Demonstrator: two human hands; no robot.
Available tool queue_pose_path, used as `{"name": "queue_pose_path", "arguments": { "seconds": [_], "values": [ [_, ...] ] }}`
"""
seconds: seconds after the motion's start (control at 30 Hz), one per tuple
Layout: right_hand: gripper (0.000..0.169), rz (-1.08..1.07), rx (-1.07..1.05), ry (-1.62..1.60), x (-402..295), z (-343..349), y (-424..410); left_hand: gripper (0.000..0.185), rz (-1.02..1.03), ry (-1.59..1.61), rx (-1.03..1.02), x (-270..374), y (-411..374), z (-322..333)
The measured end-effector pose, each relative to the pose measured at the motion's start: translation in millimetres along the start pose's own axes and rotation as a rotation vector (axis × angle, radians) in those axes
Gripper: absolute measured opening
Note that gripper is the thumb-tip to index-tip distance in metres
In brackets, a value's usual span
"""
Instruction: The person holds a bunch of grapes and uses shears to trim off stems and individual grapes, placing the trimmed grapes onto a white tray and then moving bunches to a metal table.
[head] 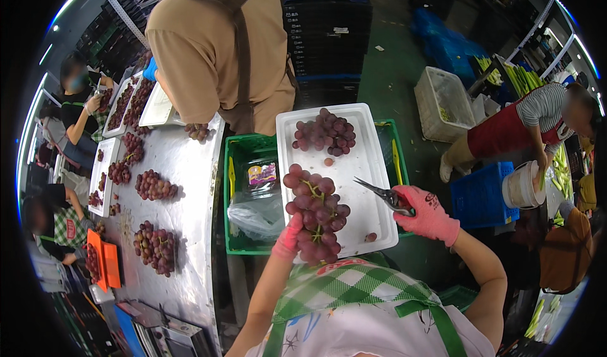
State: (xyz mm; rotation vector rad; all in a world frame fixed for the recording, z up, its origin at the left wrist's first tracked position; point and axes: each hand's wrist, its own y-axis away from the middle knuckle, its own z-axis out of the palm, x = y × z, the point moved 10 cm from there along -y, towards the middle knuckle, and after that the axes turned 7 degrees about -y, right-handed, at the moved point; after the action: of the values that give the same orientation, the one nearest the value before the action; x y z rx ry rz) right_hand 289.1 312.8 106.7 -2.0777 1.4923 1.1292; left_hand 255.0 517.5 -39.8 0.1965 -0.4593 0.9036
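Note:
My left hand (pixel 288 238), in a pink glove, holds a bunch of red grapes (pixel 318 214) over the lower left part of a white tray (pixel 381 162). At the tray's right edge, my right hand (pixel 424 214), gloved alike, grips small pointed fruit scissors (pixel 379 192), their blades towards the bunch. Another grape bunch (pixel 327 133) lies at the tray's far end, with a loose grape (pixel 328 161) just below it. One more loose grape (pixel 371 237) lies near the tray's lower right corner. The tray rests across a green plastic crate (pixel 251 250).
Left, a metal table (pixel 189 191) bears several grape bunches, white trays and an orange tray (pixel 110 262). A co-worker in a tan shirt (pixel 189 48) stands close ahead, beside stacked black crates (pixel 327 44). People work at far left; another bends over a white bucket (pixel 521 186) at right.

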Motion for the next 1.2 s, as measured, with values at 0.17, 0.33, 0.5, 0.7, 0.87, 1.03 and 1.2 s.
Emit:
{"name": "queue_pose_path", "arguments": {
  "seconds": [0.17,0.33,0.5,0.7,0.87,1.03,1.2],
  "values": [
    [0.052,0.243,-0.188,-0.549,-16,43,1,0.089,0.041,-0.209,0.163,18,8,27],
    [0.054,0.278,-0.208,-0.897,-8,79,-4,0.088,0.031,-0.264,0.215,31,-4,54],
    [0.051,0.236,-0.147,-1.005,-12,97,-13,0.087,0.123,-0.184,0.152,46,-23,57],
    [0.050,0.231,-0.047,-0.987,0,97,-12,0.093,0.198,-0.132,0.304,67,-29,48],
    [0.051,0.313,-0.081,-0.967,4,99,-8,0.081,0.248,0.182,0.144,66,-34,36],
    [0.061,0.259,0.061,-0.491,33,101,-9,0.074,0.377,0.273,0.097,79,-36,25],
    [0.078,0.021,0.073,0.436,52,107,-13,0.075,0.330,-0.009,0.204,81,-28,29]
  ]
}}
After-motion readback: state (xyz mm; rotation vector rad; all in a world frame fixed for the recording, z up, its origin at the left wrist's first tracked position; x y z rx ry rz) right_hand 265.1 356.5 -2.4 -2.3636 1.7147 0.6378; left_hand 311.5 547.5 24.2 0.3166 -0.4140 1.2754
